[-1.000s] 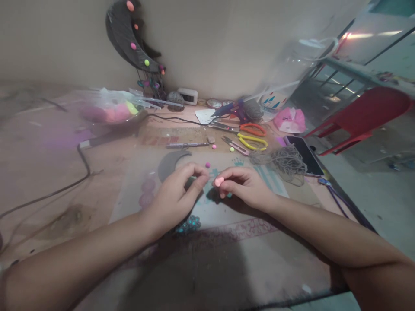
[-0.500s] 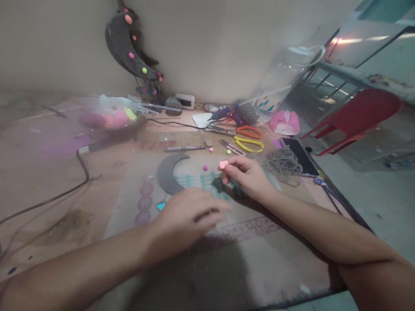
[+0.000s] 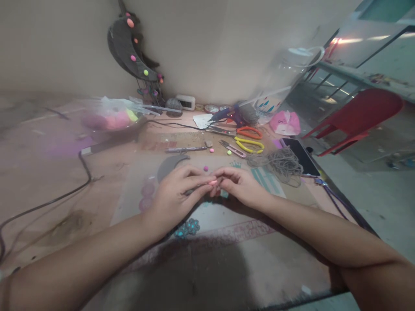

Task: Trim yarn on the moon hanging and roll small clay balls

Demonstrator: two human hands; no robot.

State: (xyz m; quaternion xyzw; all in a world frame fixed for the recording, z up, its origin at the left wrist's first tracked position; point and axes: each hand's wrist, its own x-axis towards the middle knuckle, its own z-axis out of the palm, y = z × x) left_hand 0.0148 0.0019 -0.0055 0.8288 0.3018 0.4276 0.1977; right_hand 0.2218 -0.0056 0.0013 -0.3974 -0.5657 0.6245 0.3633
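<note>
Both hands meet over the middle of the mat, fingertips around a small piece of soft pink clay [image 3: 212, 182]. My left hand [image 3: 181, 185] pinches it from the left. From the right, the curled fingers of my right hand [image 3: 241, 185] close on the same piece. A grey crescent moon [image 3: 168, 166] lies partly hidden behind my left hand. Below that hand rests a dark ornament with turquoise flowers [image 3: 187, 229]. Just beyond the fingers sit a magenta ball [image 3: 205, 168], a pink ball [image 3: 212, 150] and a yellow-green ball [image 3: 229, 153].
Behind are a pen [image 3: 186, 149], thread snips [image 3: 233, 149], yellow-handled pliers [image 3: 249, 145], orange-handled scissors [image 3: 248, 132] and a glue gun [image 3: 223, 114]. Grey yarn [image 3: 285, 166] and a phone [image 3: 301, 157] lie right. A decorated crescent [image 3: 121, 45] hangs on the wall; a cable [image 3: 48, 201] crosses the left.
My left hand has moved up to join my right at the pink piece and now grips it. My right hand has lowered slightly toward the left. The flower ornament has come into view.
</note>
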